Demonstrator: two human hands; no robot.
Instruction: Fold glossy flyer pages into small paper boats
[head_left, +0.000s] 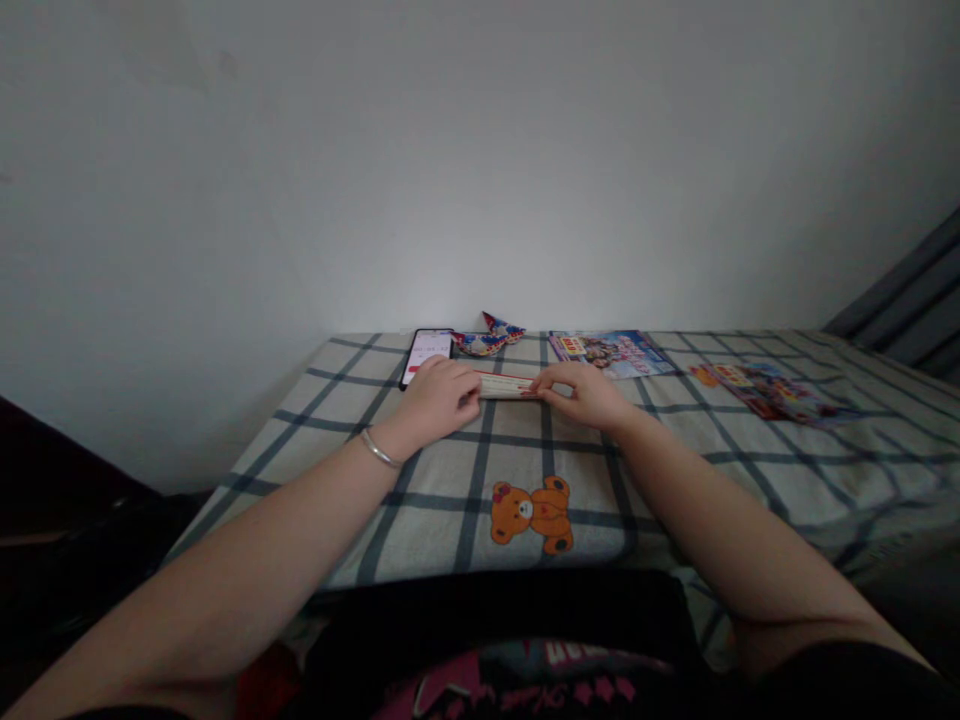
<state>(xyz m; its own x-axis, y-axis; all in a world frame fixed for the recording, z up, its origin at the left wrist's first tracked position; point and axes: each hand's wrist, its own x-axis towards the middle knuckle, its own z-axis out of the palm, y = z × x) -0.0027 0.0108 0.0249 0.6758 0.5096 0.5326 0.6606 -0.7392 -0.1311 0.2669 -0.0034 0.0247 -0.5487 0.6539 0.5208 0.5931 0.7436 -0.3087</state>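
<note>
A folded strip of pale paper with red print [506, 385] lies on the checked bedsheet [315, 440]. My left hand [439, 397] presses on its left end, a thin bangle on the wrist. My right hand [581, 390] pinches its right end with the fingertips. Both hands hold the strip flat against the sheet.
A phone [427, 355] with a lit screen lies just beyond my left hand. A folded colourful paper shape [487, 338] sits behind the strip. Two printed sheets [611, 352] [769, 390] lie to the right. A bear print [534, 512] marks the sheet near me. A white wall stands behind.
</note>
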